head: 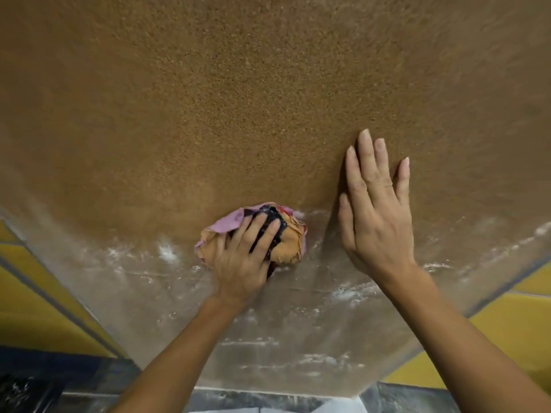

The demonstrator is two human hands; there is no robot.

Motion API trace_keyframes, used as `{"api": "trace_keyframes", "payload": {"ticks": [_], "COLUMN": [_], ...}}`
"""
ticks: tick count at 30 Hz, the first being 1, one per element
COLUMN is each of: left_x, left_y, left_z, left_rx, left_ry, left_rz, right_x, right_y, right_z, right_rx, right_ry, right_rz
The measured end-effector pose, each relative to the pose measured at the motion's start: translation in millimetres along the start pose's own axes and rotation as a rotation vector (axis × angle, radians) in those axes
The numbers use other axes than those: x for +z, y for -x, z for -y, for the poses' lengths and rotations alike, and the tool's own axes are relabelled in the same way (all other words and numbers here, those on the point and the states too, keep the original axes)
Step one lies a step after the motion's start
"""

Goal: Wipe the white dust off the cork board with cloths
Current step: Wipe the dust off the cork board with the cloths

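Against the cork board (238,99), low centre: left hand (241,263) clenched around a bunched cloth (286,242), pink, orange and dark patches, pressed to the surface. Right hand (375,210) flat, fingers spread, palm on the board just beside it. White dust (167,251) streaks the lower band. Yellow wall (35,308) either side. No writing legible.

The cork board (238,99) bears white dust (167,251) smeared below and beside the fingers (259,234), which press a bunched cloth (286,242) against it.
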State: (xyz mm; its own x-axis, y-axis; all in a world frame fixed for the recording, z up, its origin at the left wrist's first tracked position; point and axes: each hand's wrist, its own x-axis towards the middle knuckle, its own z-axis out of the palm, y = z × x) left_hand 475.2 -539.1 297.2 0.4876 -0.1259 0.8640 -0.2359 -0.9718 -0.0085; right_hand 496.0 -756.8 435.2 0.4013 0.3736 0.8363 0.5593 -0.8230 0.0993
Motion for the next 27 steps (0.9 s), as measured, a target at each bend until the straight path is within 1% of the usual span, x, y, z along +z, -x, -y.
{"api": "trace_keyframes", "payload": {"ticks": [2, 5, 6, 7, 9, 12, 14, 17, 20, 22, 23, 24, 27], "left_x": [-13, -28, -27, -24, -10, 9, 9, -8, -15, -8, -2, 5, 16], "left_y": [-16, -58, -66, -67, -48, 10, 24, -7, -64, -78, -73, -62, -21], "left_z": [-2, -7, -9, -13, -24, -38, -42, -52, -64, -73, -78, -82, -90], "left_rx": [-0.041, -0.195, -0.22, -0.218, -0.144, 0.017, 0.051, -0.013, -0.133, -0.199, -0.211, -0.205, -0.075], "left_ry": [0.033, 0.029, 0.022, 0.018, 0.021, 0.002, 0.001, 0.042, 0.094, 0.077, 0.08, 0.087, 0.057], "left_rz": [-0.051, -0.249, -0.279, -0.276, -0.194, 0.047, 0.124, 0.088, -0.045, -0.106, -0.101, -0.062, 0.097], "right_x": [-2, -3, -2, -2, 1, 1, -3, -11, -15, -18, -20, -21, -26], "right_y": [2, 2, 2, 2, 2, 3, 5, 6, 7, 8, 9, 11, 19], "right_z": [-8, -11, -11, -12, -11, -10, -12, -17, -21, -26, -29, -33, -45], "right_rx": [-0.046, -0.073, -0.074, -0.071, -0.06, -0.06, -0.07, -0.104, -0.108, -0.088, -0.072, -0.052, -0.027], "right_ry": [-0.005, -0.009, -0.018, -0.032, -0.055, -0.073, -0.075, -0.09, -0.124, -0.144, -0.153, -0.158, -0.13], "right_rz": [0.026, 0.022, 0.016, 0.011, -0.001, 0.031, 0.041, 0.047, 0.029, 0.02, 0.013, 0.005, 0.003]}}
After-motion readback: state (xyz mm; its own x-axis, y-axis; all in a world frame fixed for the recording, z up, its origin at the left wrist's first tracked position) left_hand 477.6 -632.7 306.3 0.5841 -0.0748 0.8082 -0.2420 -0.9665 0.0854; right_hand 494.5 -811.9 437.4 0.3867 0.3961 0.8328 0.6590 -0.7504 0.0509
